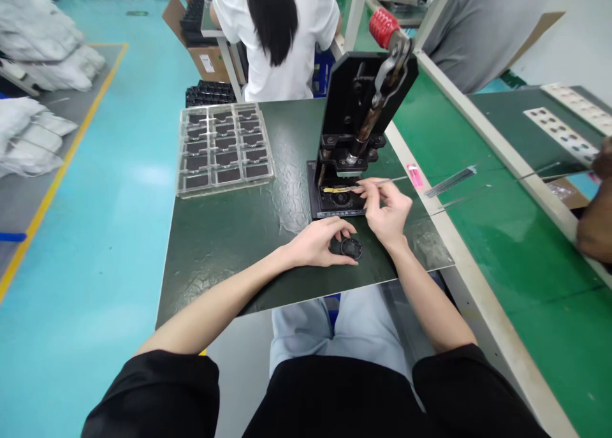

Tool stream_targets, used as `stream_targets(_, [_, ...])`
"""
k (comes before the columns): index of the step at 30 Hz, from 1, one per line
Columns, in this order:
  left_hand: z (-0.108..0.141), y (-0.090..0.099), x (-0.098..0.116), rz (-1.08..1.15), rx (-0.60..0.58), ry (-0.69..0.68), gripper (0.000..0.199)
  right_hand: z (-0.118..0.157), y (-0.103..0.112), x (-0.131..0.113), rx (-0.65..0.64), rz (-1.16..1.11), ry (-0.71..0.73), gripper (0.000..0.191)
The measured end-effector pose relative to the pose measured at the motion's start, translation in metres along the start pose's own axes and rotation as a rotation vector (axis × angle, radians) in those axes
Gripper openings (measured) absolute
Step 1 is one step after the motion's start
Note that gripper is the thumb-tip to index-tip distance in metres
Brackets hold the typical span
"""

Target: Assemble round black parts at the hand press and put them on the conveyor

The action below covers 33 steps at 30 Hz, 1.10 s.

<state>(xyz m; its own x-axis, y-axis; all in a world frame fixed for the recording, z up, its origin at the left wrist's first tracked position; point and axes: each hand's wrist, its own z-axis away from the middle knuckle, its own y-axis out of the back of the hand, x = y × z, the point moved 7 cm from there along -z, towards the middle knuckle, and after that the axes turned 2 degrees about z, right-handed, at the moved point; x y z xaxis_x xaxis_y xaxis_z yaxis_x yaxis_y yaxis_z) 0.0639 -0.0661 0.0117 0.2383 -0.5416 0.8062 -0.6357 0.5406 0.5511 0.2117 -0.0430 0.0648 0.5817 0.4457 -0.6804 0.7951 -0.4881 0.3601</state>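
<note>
On the dark green bench, my left hand (318, 243) curves its thumb and fingertips around the edge of a small round black part (351, 248). My right hand (386, 208) pinches a thin tool with a yellow end (337, 189); whether it is tweezers I cannot make out. That yellow end lies over the base of a black hand press (340, 129), in front of the ram. The press has a lever with a red-wrapped grip (383, 28), raised up. A round black seat (341, 197) shows on the press base, just below the tool.
A clear compartment tray (224, 148) with dark rectangular pieces sits on the bench at left. Beyond the bench, a person in a white top (291, 43) faces away. To the right runs a green conveyor belt (482, 202) carrying thin strips (451, 181). Another person's arm (595, 227) shows at far right.
</note>
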Motion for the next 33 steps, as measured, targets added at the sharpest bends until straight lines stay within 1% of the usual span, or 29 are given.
stream_targets(2, [0.001, -0.001, 0.000, -0.052, 0.039, 0.017, 0.067, 0.004, 0.018, -0.003, 0.105, -0.014, -0.024, 0.028])
stream_targets(3, [0.001, -0.001, 0.001, -0.069, 0.046, 0.018, 0.070, 0.008, 0.026, -0.006, 0.118, 0.002, -0.022, 0.027])
stream_targets(4, [0.002, -0.001, 0.002, -0.080, 0.042, 0.013, 0.072, 0.012, 0.034, -0.010, 0.099, 0.044, 0.003, 0.025])
stream_targets(7, [0.002, -0.001, 0.007, -0.095, -0.006, -0.016, 0.067, 0.030, 0.052, -0.025, -0.049, 0.287, 0.158, 0.020])
stream_targets(9, [0.002, -0.001, 0.010, -0.110, -0.041, -0.031, 0.063, 0.045, 0.062, -0.026, -0.117, 0.419, 0.227, 0.016])
stream_targets(10, [0.002, -0.001, 0.011, -0.118, -0.053, -0.033, 0.062, 0.052, 0.065, -0.023, -0.136, 0.447, 0.225, 0.015])
stream_targets(12, [0.002, -0.004, 0.013, -0.122, -0.064, -0.022, 0.058, 0.062, 0.069, -0.013, -0.158, 0.440, 0.170, 0.019])
stream_targets(15, [0.005, -0.008, 0.015, -0.134, -0.035, 0.030, 0.048, 0.070, 0.068, -0.001, -0.161, 0.354, 0.028, 0.028])
stream_targets(17, [0.007, -0.010, 0.015, -0.178, 0.007, 0.081, 0.045, 0.074, 0.066, 0.004, -0.111, 0.254, -0.093, 0.031])
stream_targets(19, [0.008, -0.009, 0.014, -0.230, 0.041, 0.125, 0.049, 0.077, 0.062, 0.006, -0.077, 0.119, -0.220, 0.031])
stream_targets(22, [0.009, -0.008, 0.014, -0.256, 0.059, 0.138, 0.057, 0.083, 0.046, 0.006, -0.135, -0.047, -0.338, 0.031])
stream_targets(25, [0.009, -0.008, 0.016, -0.237, 0.043, 0.120, 0.055, 0.085, 0.038, 0.006, -0.182, -0.070, -0.349, 0.030])
stream_targets(28, [0.008, -0.009, 0.017, -0.224, 0.038, 0.131, 0.049, 0.087, 0.038, 0.005, -0.207, -0.017, -0.301, 0.025])
stream_targets(33, [0.008, -0.010, 0.017, -0.237, 0.039, 0.144, 0.049, 0.086, 0.042, -0.001, -0.210, 0.078, -0.211, 0.022])
